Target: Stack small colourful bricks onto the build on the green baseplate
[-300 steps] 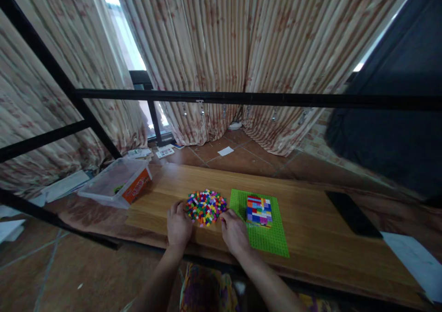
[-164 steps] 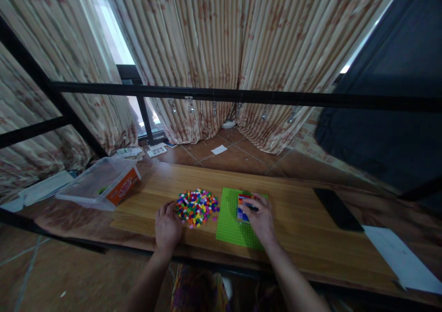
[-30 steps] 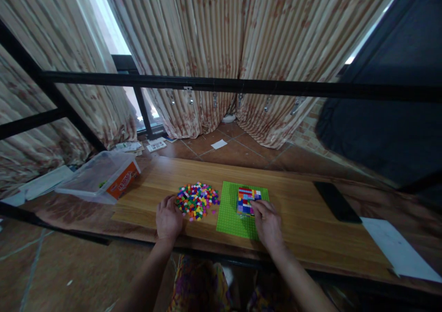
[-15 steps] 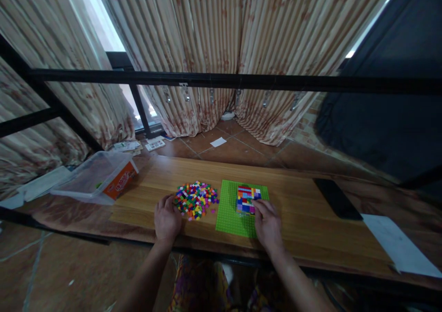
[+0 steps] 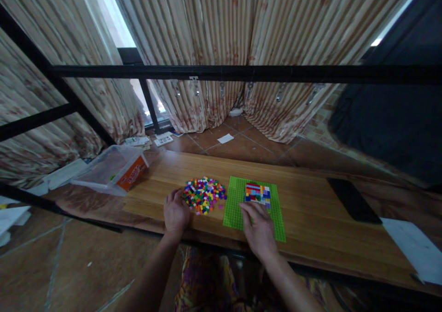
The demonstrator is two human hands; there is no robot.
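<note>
A heap of small colourful toy bricks (image 5: 204, 194) lies on the wooden board. At its left edge rests my left hand (image 5: 177, 212), fingers curled and tips touching the nearest bricks; anything inside is hidden. Right of the heap lies a green studded baseplate (image 5: 236, 192). A multicoloured block of joined bricks (image 5: 257, 191) sits on its upper part. My right hand (image 5: 258, 226) is over the baseplate, fingers closed together and covering the block's lower left. Its fingertips reach the bare studs left of the block. Whether a brick is between them I cannot make out.
A clear plastic box (image 5: 107, 169) with an orange label stands at the left end of the wooden board (image 5: 311, 210). Toward the right end lie a black phone-like slab (image 5: 352, 200) and a white sheet (image 5: 414, 247). A black metal rail (image 5: 221, 73) crosses behind.
My right hand has moved left across the block, from its right side to its lower left. My left hand stays beside the heap. The whole view has shifted slightly.
</note>
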